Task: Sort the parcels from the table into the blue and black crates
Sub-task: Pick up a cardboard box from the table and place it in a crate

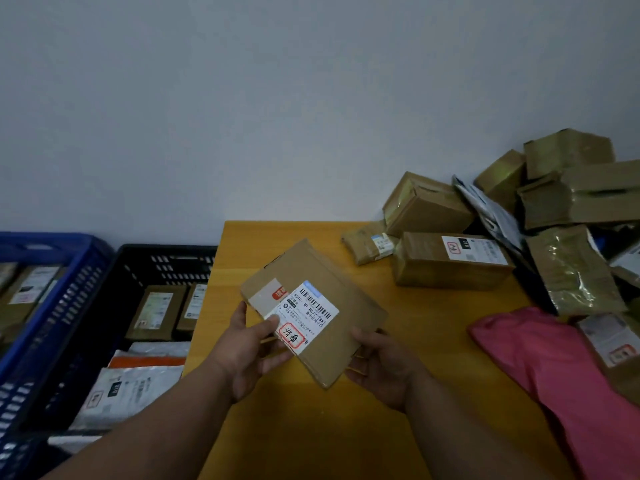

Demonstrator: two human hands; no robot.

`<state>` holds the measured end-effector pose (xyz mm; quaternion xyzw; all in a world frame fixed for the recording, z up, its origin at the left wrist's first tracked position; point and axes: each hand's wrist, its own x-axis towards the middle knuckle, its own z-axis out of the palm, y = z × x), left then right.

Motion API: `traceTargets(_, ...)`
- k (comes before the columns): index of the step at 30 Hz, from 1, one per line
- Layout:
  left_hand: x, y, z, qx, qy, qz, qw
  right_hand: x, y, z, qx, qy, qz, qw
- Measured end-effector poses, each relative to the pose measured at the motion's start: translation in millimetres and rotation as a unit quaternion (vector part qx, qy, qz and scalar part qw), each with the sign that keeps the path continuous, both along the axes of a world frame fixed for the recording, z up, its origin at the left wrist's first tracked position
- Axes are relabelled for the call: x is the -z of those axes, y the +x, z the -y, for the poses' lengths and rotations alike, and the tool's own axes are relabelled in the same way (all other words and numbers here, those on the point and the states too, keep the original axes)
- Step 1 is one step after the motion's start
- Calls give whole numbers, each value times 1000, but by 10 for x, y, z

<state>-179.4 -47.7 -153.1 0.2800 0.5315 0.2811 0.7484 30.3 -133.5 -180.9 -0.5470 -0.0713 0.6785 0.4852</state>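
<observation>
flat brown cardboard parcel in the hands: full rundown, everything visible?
The flat brown cardboard parcel is a thin rectangular mailer, held tilted above the yellow wooden table, label side up. A white shipping label with barcodes and a red-framed stamp sits on it, beside a grey tape patch and a small red sticker. The left hand pinches its left edge, thumb on the label; the right hand grips its lower right edge.
</observation>
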Motion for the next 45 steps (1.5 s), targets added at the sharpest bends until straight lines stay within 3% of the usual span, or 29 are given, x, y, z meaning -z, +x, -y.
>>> traceTargets(8, 111, -249, 38, -68, 49, -114, 990, 35, -39, -245, -36, -27, 12, 999)
traceTargets(15, 166, -909, -45, -136, 41, -120, 983, 24, -567, -506, -46, -36, 16, 998)
traceTargets(24, 218, -2509, -504, -148, 53, -136, 978, 36, -2043, -963, -29, -25, 69, 997)
traceTargets(31, 192, -3867, -727, -215, 37, -232, 948, 146, -3449, -1161, -188, -82, 69, 976)
traceTargets(34, 233, -4169, -767, -190, 21, -213, 958, 137, -3733, -1277, -235, -101, 67, 964)
traceTargets(41, 311, -4454, -976, -160, -6, -131, 978, 185, -4239, -1826, -227, -85, 77, 967)
traceTargets(45, 284, -4731, -1159, -135, -35, -161, 977, 270, -4591, -2217, -223, -93, 49, 969)
